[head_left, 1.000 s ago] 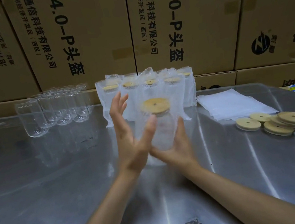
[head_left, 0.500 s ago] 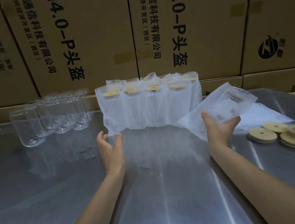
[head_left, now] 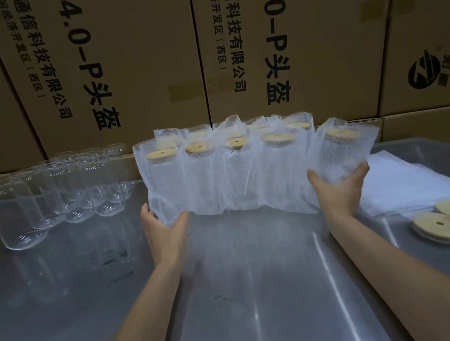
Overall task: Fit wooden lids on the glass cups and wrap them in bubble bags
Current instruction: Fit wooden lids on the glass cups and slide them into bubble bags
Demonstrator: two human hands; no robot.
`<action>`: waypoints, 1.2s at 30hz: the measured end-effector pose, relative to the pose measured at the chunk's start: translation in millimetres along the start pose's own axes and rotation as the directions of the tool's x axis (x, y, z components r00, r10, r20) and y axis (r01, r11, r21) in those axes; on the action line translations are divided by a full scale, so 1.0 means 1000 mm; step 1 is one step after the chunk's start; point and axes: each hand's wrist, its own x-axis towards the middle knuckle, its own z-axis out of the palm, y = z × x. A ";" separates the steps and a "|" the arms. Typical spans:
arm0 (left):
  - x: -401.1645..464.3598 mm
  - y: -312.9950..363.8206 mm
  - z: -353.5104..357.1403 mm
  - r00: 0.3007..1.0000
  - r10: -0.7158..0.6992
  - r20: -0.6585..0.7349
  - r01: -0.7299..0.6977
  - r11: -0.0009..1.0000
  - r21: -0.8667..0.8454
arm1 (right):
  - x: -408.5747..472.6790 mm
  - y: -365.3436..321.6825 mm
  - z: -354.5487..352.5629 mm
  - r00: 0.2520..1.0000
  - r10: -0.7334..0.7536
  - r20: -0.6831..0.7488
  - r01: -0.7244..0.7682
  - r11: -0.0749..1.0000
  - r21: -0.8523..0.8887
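At the far left of the steel table (head_left: 236, 298), clear bare glass cups (head_left: 48, 195) stand packed in rows with open mouths up, probably staged as stock awaiting lids; about nine or ten show, though the back ones blur together. Next, the left hand (head_left: 165, 230) is open, palm and thumb laid against the lower left corner of the block of bubble-wrapped lidded cups (head_left: 219, 177), seemingly steadying it as a stop. That block shows four round wooden lids in front and about four more behind, less clear. The right hand (head_left: 339, 191) curls around the bottom of one more wrapped cup with a wooden lid (head_left: 342, 148), tilted and touching the block's right end, apparently to join the row. Beyond lies a flat stack of white bubble bags (head_left: 411, 187), uncountable, and loose wooden lids (head_left: 442, 226), at least four in view.
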 end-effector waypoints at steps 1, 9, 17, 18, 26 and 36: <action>0.003 -0.001 0.001 1.000 -0.002 -0.001 0.002 1.000 -0.002 | 0.002 0.001 0.004 1.000 -0.016 0.018 0.016 1.000 -0.020; 0.026 -0.011 0.010 1.000 -0.003 0.004 0.003 1.000 0.007 | 0.018 0.007 0.023 0.991 -0.096 0.093 0.097 0.995 -0.006; 0.032 -0.013 0.013 0.999 -0.007 0.042 0.004 0.998 0.064 | 0.017 0.003 0.023 0.979 -0.091 0.184 0.101 0.994 -0.050; 0.032 -0.013 0.013 0.999 -0.006 0.045 0.003 0.998 0.068 | 0.015 0.002 0.023 0.975 -0.097 0.198 0.106 0.994 -0.035; 0.033 -0.014 0.014 0.999 -0.016 0.040 0.012 0.995 0.101 | 0.012 0.003 0.021 0.955 -0.102 0.280 0.141 0.982 -0.122; 0.031 -0.014 0.012 0.996 -0.019 0.084 0.009 0.994 0.112 | 0.005 -0.004 0.018 0.947 -0.078 0.313 0.121 0.985 -0.122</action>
